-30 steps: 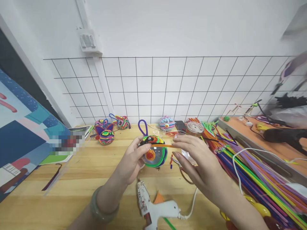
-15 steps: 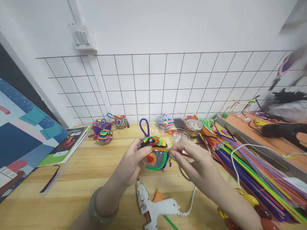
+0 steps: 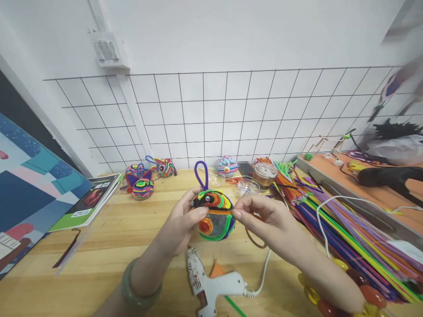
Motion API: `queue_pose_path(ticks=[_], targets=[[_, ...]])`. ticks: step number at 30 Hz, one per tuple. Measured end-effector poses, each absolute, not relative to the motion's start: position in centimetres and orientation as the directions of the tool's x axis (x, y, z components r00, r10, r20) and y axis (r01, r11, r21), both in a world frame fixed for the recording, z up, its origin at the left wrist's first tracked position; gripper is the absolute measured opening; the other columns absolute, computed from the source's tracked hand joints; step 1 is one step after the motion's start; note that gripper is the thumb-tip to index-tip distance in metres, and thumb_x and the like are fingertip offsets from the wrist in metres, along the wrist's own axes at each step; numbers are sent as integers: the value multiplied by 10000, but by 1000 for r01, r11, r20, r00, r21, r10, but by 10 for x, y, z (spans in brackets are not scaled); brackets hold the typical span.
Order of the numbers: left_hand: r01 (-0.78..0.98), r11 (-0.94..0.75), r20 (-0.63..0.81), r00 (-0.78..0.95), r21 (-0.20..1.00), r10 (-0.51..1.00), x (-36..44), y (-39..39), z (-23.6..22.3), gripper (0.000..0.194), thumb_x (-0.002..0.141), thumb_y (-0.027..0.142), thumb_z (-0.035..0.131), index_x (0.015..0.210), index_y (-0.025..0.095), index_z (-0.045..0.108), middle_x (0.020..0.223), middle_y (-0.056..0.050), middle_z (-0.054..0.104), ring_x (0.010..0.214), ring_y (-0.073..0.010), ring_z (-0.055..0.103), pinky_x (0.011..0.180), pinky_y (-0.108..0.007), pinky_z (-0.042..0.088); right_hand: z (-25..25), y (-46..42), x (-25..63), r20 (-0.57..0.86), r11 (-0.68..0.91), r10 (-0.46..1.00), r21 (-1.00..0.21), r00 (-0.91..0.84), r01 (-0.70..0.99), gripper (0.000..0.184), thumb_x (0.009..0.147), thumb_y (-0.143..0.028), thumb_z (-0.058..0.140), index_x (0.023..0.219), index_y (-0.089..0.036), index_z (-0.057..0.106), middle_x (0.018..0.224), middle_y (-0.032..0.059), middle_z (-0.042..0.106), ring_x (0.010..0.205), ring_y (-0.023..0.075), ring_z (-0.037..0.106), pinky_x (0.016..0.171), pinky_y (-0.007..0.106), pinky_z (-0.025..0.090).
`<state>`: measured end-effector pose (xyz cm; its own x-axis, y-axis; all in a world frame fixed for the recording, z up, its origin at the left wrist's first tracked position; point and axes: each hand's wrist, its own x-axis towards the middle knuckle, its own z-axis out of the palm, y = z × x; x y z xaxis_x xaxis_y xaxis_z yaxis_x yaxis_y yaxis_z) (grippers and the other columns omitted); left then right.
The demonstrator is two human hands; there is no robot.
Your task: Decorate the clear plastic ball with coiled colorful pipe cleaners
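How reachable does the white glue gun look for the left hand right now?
Probably yes: the glue gun lies nearby with nothing seen on top, though the left hand must first release the decorated ball.

You can't read any text, brand or number with certainty here. On the far left of the table, the booklet (image 3: 91, 198) has large pale characters on the dark upper part of its cover, but they are too small and blurred for you to make out. Nearer to you on the same cover, a white label (image 3: 81, 213) sits over the green part, and its fine print is illegible too.
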<state>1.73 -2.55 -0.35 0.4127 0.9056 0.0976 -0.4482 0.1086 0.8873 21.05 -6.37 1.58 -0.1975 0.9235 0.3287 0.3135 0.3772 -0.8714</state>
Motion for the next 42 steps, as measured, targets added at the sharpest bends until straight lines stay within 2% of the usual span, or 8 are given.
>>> queue_pose_path(ticks=[6, 10, 14, 18, 29, 38, 42], targets=[[-434, 109, 100, 431, 895, 897, 17, -24, -10, 361, 687, 248, 748, 1027, 208, 637, 1004, -66, 705, 923, -228, 649, 795, -304, 494, 18, -61, 212, 148, 207, 954, -955, -261, 214, 280, 837, -453, 621, 740, -191, 598, 579, -57, 429, 439, 62, 322, 363, 189, 318], [-417, 106, 108, 457, 903, 883, 17, -21, -13, 329, 697, 246, 737, 1010, 197, 647, 1003, -78, 707, 930, -243, 654, 784, -306, 494, 18, -57, 214, 159, 213, 947, -961, -280, 177, 280, 794, -431, 681, 705, -178, 600, 604, -47, 479, 514, 71, 401, 458, 200, 361], [-416, 98, 121, 470, 904, 874, 16, -20, -14, 344, 678, 253, 752, 1006, 202, 662, 1000, -74, 712, 950, -254, 654, 808, -315, 492, 17, -55, 216, 111, 148, 945, -984, -307, 100, 296, 718, -397, 771, 727, -176, 574, 606, -65, 481, 542, 69, 431, 496, 198, 364], [-402, 92, 123, 478, 911, 869, 16, -19, -15, 383, 674, 268, 760, 1040, 203, 667, 1022, -84, 709, 996, -271, 641, 856, -341, 479, 14, -53, 218, 87, 120, 934, -990, -346, 76, 325, 732, -433, 755, 752, -181, 550, 607, -66, 479, 547, 75, 438, 513, 212, 373], [-395, 124, 115, 530, 910, 840, 14, -18, -14, 417, 698, 287, 749, 1097, 192, 672, 1075, -103, 701, 1029, -288, 628, 867, -354, 473, 14, -48, 219, 56, 89, 926, -993, -372, 72, 358, 719, -467, 751, 732, -183, 534, 596, -73, 441, 542, 73, 397, 504, 214, 339], [-474, 180, 149, 577, 862, 803, 13, -19, -18, 451, 807, 469, 639, 1175, 209, 630, 1138, -112, 673, 1106, -274, 595, 911, -359, 459, 7, -42, 225, 43, 75, 933, -994, -357, 78, 297, 718, -361, 775, 773, -177, 548, 612, -75, 464, 483, 43, 342, 413, 184, 237], [-470, 179, 153, 585, 865, 797, 15, -18, -19, 444, 811, 471, 637, 1169, 208, 622, 1140, -115, 666, 1100, -269, 595, 895, -353, 462, 9, -41, 222, 48, 80, 937, -994, -346, 78, 294, 706, -345, 782, 752, -176, 546, 620, -68, 470, 525, 55, 384, 447, 188, 272]])
